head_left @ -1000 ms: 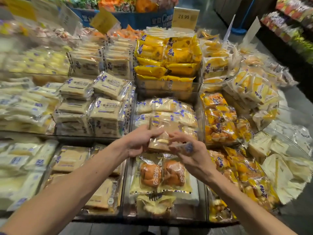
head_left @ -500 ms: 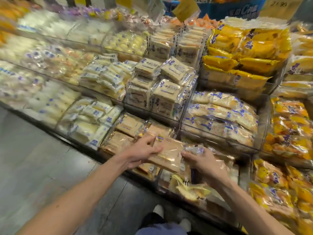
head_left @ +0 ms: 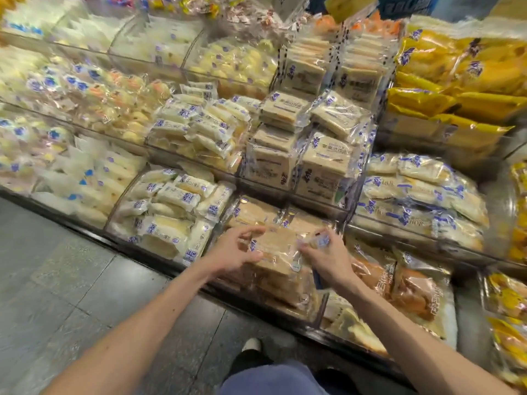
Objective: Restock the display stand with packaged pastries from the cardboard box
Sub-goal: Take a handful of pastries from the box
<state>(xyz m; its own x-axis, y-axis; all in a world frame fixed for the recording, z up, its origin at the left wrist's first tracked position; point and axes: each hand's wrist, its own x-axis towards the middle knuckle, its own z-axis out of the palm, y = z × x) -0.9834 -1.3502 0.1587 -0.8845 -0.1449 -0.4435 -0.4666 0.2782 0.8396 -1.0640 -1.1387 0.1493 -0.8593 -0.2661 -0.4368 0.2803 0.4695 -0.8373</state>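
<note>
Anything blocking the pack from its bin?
Nothing visible. The left hand and right hand hold the pack just over the front bin; only matching packs lie beneath it.

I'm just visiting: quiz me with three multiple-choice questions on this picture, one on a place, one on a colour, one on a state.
1. Where is the held pastry packet? A floor; B lowest front bin; C top shelf.
2. The top-right packs are: A yellow; B green; C black.
3. The left hand and right hand: A hang empty; B rest on glass; C both grip the packet.
Answers: B, it is above tan packets there; A, their wrappers are bright yellow; C, each hand pinches one end.
</note>
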